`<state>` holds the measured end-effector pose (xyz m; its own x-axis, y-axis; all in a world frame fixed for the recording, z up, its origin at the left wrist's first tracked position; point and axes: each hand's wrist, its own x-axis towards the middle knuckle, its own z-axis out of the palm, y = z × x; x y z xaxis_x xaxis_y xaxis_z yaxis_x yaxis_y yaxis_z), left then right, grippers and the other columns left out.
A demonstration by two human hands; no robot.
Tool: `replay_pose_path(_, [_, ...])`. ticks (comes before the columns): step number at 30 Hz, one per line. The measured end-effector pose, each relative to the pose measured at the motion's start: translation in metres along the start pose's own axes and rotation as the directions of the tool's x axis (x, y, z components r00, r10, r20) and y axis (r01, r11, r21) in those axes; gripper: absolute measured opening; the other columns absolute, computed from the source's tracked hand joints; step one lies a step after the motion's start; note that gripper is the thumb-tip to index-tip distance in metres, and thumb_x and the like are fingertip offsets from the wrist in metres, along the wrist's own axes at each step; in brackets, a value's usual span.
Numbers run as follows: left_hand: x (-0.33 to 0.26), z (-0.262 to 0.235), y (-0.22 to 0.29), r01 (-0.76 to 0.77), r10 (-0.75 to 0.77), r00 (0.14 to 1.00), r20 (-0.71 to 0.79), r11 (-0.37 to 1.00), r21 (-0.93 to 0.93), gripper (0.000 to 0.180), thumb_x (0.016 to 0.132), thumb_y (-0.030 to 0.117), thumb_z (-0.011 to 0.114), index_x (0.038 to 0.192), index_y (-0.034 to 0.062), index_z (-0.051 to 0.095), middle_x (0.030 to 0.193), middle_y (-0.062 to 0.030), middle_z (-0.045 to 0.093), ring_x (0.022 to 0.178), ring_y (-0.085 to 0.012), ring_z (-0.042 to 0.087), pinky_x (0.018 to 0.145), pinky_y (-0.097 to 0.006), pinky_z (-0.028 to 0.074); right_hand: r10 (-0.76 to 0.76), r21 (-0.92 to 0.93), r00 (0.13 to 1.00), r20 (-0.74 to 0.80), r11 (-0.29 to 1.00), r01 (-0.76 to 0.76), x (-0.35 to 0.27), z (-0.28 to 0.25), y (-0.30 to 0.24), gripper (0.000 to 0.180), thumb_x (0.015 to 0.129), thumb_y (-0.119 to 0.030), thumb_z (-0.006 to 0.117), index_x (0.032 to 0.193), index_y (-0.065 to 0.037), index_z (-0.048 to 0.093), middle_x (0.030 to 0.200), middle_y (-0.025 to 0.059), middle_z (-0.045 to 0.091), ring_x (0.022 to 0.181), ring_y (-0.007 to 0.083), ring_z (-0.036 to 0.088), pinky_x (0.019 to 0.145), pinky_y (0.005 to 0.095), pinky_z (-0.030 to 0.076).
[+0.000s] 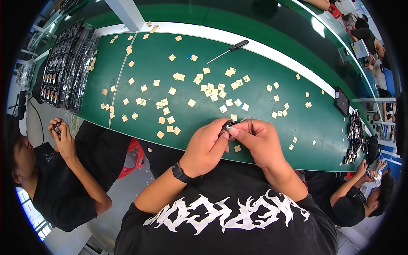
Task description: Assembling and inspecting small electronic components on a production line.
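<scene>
My left hand (206, 142), with a black watch on its wrist, is closed round a small black part (227, 126) just above the table's near edge. Thumb and forefinger of my right hand (260, 142) pinch at that part from the other side, at a small silvery spot. A pair of thin metal tweezers (251, 124) sticks up from between my right fingers. Most of the part is hidden by my fingertips, so its exact kind does not show. Close by on the green table (229, 146) lies a small beige paper square (237, 148).
Many beige squares (172, 91) are scattered over the table. Farther back rests a black-handled screwdriver (239, 45). Stacked black trays (66, 63) stand at left; a dark box (341, 102) and a pile of small parts (355, 136) are at right. Co-workers sit on both sides.
</scene>
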<state>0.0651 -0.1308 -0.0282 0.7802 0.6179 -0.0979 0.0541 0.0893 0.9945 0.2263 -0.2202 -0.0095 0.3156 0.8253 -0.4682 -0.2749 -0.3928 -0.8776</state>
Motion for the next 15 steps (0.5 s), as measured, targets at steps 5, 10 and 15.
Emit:
replay_pose_path(5, [0.0, -0.006, 0.008, 0.061, -0.06, 0.996, 0.065, 0.998, 0.0, 0.03, 0.101, 0.006, 0.049, 0.128, -0.0036, 0.055, 0.094, -0.0088, 0.068, 0.069, -0.0135, 0.063, 0.061, -0.028, 0.049, -0.022, -0.012, 0.999, -0.05, 1.0, 0.021, 0.004, 0.002, 0.003, 0.012, 0.091, -0.007, 0.077, 0.09, 0.002, 0.07, 0.082, 0.0043, 0.071, 0.071, 0.0065, 0.062, 0.059, 0.0227, 0.049])
replay_pose_path(10, [-0.001, -0.013, 0.002, 0.094, -0.084, 0.988, 0.133, 0.993, -0.07, 0.03, 0.102, 0.006, 0.048, 0.13, -0.0043, 0.054, 0.099, -0.0106, 0.069, 0.073, -0.0154, 0.064, 0.065, -0.029, 0.051, -0.056, 0.019, 0.998, -0.035, 0.998, 0.056, 0.015, -0.004, 0.0, 0.024, 0.083, -0.002, 0.083, 0.084, -0.002, 0.059, 0.071, -0.0003, 0.061, 0.064, 0.0056, 0.057, 0.056, 0.022, 0.045])
replay_pose_path(15, [0.0, -0.017, 0.002, 0.121, -0.094, 0.977, 0.192, 0.984, -0.132, 0.033, 0.103, 0.008, 0.046, 0.132, -0.0054, 0.055, 0.105, -0.0108, 0.071, 0.074, -0.01, 0.062, 0.061, -0.023, 0.048, 0.073, -0.087, 0.995, 0.062, 0.994, -0.068, 0.021, -0.009, -0.009, 0.024, 0.082, 0.003, 0.081, 0.09, -0.003, 0.059, 0.074, 0.0009, 0.062, 0.066, 0.0066, 0.059, 0.06, 0.0221, 0.048])
